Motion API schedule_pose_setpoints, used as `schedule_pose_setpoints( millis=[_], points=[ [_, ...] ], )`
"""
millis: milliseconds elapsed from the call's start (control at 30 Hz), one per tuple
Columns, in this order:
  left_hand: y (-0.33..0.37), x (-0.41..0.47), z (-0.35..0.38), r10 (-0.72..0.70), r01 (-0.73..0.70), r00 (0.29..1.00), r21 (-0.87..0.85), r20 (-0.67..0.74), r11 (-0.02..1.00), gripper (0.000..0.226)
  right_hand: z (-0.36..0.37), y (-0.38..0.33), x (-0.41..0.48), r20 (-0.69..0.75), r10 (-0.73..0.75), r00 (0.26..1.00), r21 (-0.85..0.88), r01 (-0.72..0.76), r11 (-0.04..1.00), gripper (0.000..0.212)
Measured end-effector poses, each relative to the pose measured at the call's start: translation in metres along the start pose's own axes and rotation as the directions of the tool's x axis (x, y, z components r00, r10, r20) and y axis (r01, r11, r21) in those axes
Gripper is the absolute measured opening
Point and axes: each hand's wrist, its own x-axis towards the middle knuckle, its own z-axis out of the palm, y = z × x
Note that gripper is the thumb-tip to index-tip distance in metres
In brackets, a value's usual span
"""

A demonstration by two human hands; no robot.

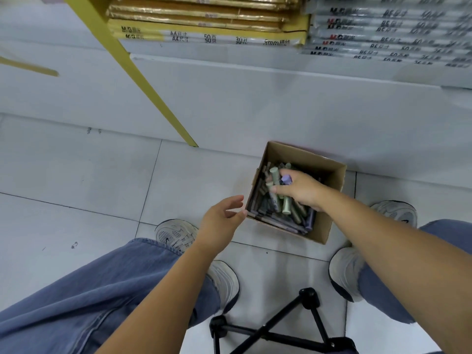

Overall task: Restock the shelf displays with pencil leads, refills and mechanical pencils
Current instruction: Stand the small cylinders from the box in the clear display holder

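Observation:
An open cardboard box [329, 226] stands on the tiled floor between my feet and the shelf base. It holds several green, grey and purple lead tubes [265, 208]. My right hand [301, 190] reaches into the box and grips a bunch of tubes, green ones [275, 176] and a purple one [286, 179] sticking up between the fingers. My left hand [222, 218] hovers just left of the box's near corner, fingers relaxed and holding nothing.
A white shelf base [255, 103] runs behind the box, with stacked yellow paper packs [204, 24] and grey packs [383, 34] on it. A yellow upright [143, 80] slants down to the floor. A black folding stool frame [281, 328] sits under me.

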Motion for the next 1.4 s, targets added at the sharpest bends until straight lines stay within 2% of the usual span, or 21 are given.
schedule_pose_setpoints(
  millis=[67,133,233,300,400,600,733,833,1033,1133,1233,1400],
  points=[
    [0.015,-0.005,0.002,0.077,-0.071,0.995,0.085,-0.069,0.994,0.034,-0.007,-0.016,-0.023,-0.053,-0.051,0.997,0.053,0.053,0.997,0.020],
    [0.035,-0.011,0.005,0.161,-0.156,0.986,0.097,-0.045,0.983,0.036,-0.011,-0.035,-0.046,-0.099,-0.112,0.989,0.077,0.120,0.990,0.019],
    [0.075,-0.024,0.005,0.217,-0.206,0.967,-0.095,0.133,0.974,0.044,-0.012,-0.067,-0.081,-0.150,-0.210,0.966,0.180,0.235,0.955,0.017],
    [0.102,-0.035,0.002,0.250,-0.192,0.937,-0.240,0.244,0.952,0.037,-0.012,-0.089,-0.104,-0.168,-0.273,0.947,0.191,0.303,0.933,0.017],
    [0.139,-0.055,-0.011,0.311,-0.189,0.903,-0.378,0.296,0.906,0.024,-0.015,-0.125,-0.139,-0.193,-0.369,0.909,0.142,0.398,0.906,0.017],
    [0.213,-0.102,-0.049,0.439,-0.251,0.803,-0.439,0.403,0.863,0.028,-0.028,-0.198,-0.202,-0.301,-0.564,0.769,-0.059,0.575,0.816,0.017],
    [0.259,-0.126,-0.069,0.514,-0.407,0.775,-0.332,0.367,0.851,0.031,-0.043,-0.241,-0.234,-0.309,-0.646,0.698,-0.180,0.624,0.760,0.016],
    [0.289,-0.135,-0.079,0.546,-0.474,0.774,-0.280,0.321,0.835,0.027,-0.057,-0.266,-0.251,-0.315,-0.658,0.684,-0.226,0.620,0.752,0.018],
    [0.319,-0.131,-0.086,0.601,-0.513,0.768,-0.347,0.222,0.785,0.024,-0.085,-0.288,-0.260,-0.329,-0.652,0.683,-0.303,0.577,0.758,0.013],
    [0.327,-0.126,-0.088,0.620,-0.535,0.756,-0.347,0.211,0.770,0.024,-0.086,-0.293,-0.255,-0.378,-0.700,0.606,-0.247,0.663,0.707,0.009],
    [0.332,-0.125,-0.091,0.638,-0.549,0.736,-0.350,0.226,0.759,0.022,-0.086,-0.298,-0.254,-0.418,-0.736,0.532,-0.189,0.742,0.643,0.022],
    [0.328,-0.124,-0.092,0.638,-0.545,0.736,-0.360,0.226,0.757,0.022,-0.088,-0.305,-0.259,-0.302,-0.752,0.586,-0.235,0.719,0.654,0.016]
  ],
)
